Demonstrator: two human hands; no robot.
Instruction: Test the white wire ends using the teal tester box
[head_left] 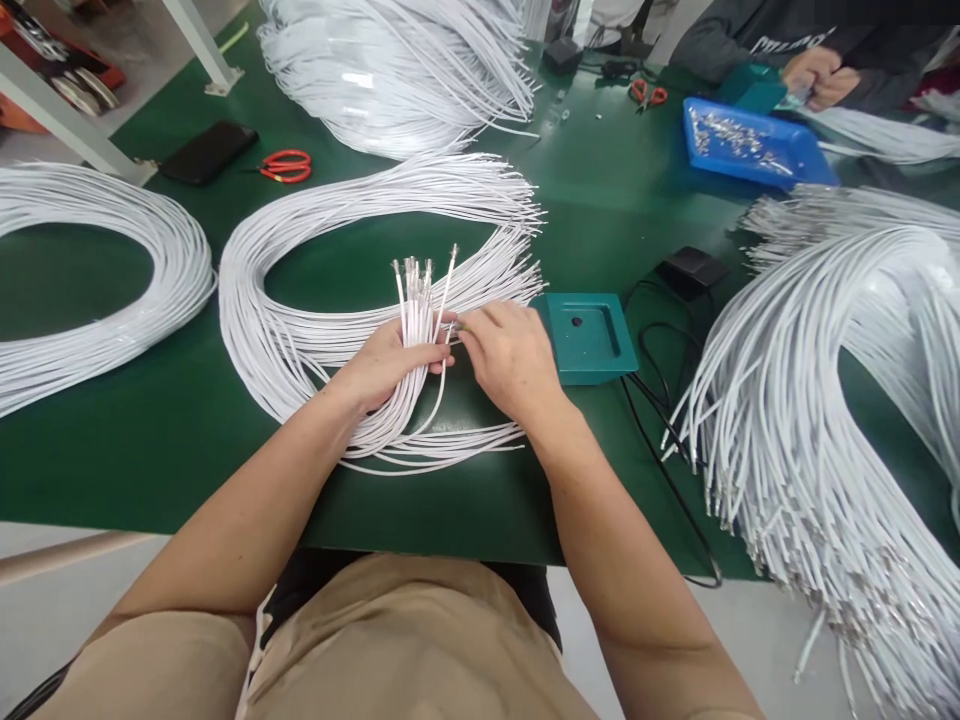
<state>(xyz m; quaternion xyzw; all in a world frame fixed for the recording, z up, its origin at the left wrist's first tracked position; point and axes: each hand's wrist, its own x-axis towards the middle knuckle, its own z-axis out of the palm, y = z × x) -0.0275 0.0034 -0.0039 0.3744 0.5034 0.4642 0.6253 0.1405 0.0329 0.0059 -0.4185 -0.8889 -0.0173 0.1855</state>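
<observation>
My left hand (394, 362) is closed around a bunch of white cables (417, 312), whose ends with small metal terminals stick up above the thumb. One cable in the bunch leans apart to the right. Beside it, the fingers of my right hand (510, 355) are pinched together close to the left fingertips; whatever small piece they hold is hidden by the fingers. Behind both hands a large looped bundle of white cables (255, 260) lies on the table, its cut ends pointing right. Just right of my right hand sits a green box with a recessed top (592, 338).
Further cable coils lie at left (180, 250), at the back (397, 70) and hanging over the right edge (795, 400). Red-handled scissors (286, 166) and a black phone (210, 152) are behind. A blue tray (757, 180) of metal parts stands near a co-worker's hands (821, 78). Black cords (664, 430) trail at right.
</observation>
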